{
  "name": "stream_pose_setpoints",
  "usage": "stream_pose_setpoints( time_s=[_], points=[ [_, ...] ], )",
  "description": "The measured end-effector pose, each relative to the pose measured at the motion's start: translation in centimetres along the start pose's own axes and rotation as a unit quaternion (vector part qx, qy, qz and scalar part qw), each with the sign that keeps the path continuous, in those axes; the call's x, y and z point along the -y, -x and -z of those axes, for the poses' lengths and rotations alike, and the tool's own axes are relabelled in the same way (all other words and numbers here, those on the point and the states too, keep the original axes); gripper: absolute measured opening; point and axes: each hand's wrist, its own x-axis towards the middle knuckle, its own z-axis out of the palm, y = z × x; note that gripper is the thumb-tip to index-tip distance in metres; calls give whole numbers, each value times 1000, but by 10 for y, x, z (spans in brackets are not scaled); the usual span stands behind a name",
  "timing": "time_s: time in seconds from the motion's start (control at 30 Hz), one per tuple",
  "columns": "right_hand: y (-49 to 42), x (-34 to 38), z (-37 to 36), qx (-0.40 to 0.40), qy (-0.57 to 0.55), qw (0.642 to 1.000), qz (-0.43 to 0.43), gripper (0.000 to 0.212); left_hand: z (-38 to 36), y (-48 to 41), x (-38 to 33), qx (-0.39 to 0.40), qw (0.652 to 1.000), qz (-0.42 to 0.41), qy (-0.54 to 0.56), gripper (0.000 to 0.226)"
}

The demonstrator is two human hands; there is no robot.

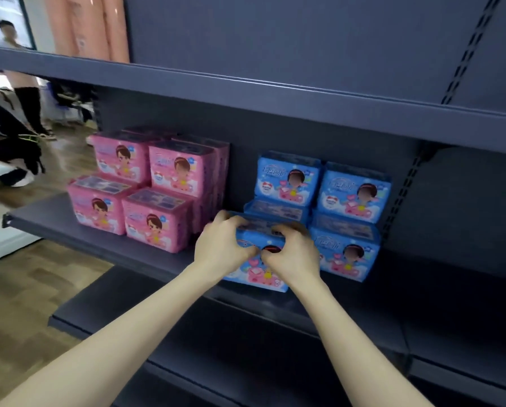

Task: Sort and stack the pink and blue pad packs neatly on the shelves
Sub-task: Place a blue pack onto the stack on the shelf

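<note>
Two bare forearms (134, 333) reach up from the bottom of the frame to a dark grey store rack, where the left grip (225, 248) and right grip (292, 254) both hold one blue pack (260, 276), fingers curled over its top edge and thumbs pressed on its printed front. That pack stands upright at the front lip of the middle shelf (113, 248), between the two colour groups. Just behind and to its right, four more blue packs (354, 192) are stacked two high in two columns, the lower right one just beside the held pack. Pink packs (157, 227) fill the left half of the same shelf, two at the front and taller stacks rising behind them, set apart from the blue ones by a strip of bare shelf. An upper shelf (275, 92) runs above, and a lower shelf (216, 348) lies beneath the arms. Beyond the rack's left end lie a wooden floor (25, 289) and a peach curtain (90, 24), with a blurred person (28, 107) standing in the background.
</note>
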Motion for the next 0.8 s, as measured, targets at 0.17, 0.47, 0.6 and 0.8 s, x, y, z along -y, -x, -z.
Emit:
stream_pose_setpoints(
  time_s=[0.17, 0.47, 0.6, 0.8],
  points=[
    [9, -8, 6, -28, 27, 998, -49, 50, -11, -3, -7, 34, 998, -47, 26, 54],
    [11, -5, 16, -77, 53, 993, -71, 49, -8, -15, -17, 35, 991, -113, 63, 53],
    [3, 2, 24, -96, 69, 991, -58, 48, 1, -27, -20, 18, 986, -140, 88, 50],
    [-20, 8, 39, -118, 86, 989, -25, 48, 11, -54, -27, -3, 979, -170, 109, 44]
  ],
)
